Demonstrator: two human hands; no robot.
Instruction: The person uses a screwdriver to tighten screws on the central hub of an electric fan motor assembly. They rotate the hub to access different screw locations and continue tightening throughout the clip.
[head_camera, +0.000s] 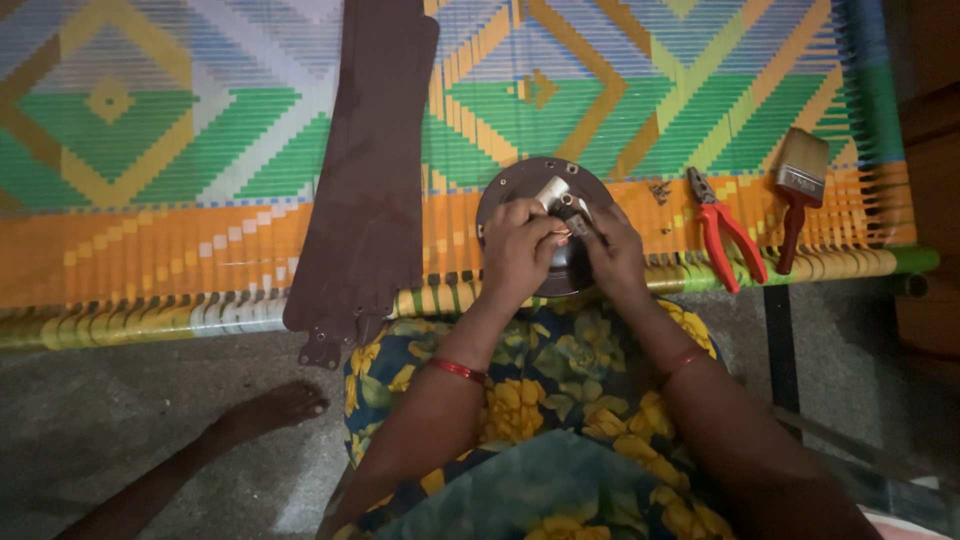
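A round dark brown fan motor housing (520, 180) lies on the edge of a woven cot, with a short silver shaft (553, 190) sticking up from its middle. My left hand (517, 248) rests on the housing and pinches at the base of the shaft. My right hand (612, 250) grips a small dark part (578, 222) beside the shaft. Both hands touch each other over the housing's near half, hiding it.
Brown fan blades (370, 160) lie stacked to the left on the colourful woven cot (180, 130). Red-handled pliers (728, 232) and a paintbrush (798, 185) lie to the right, with small screws (659, 188) nearby. A bare foot (270, 408) rests on the grey floor.
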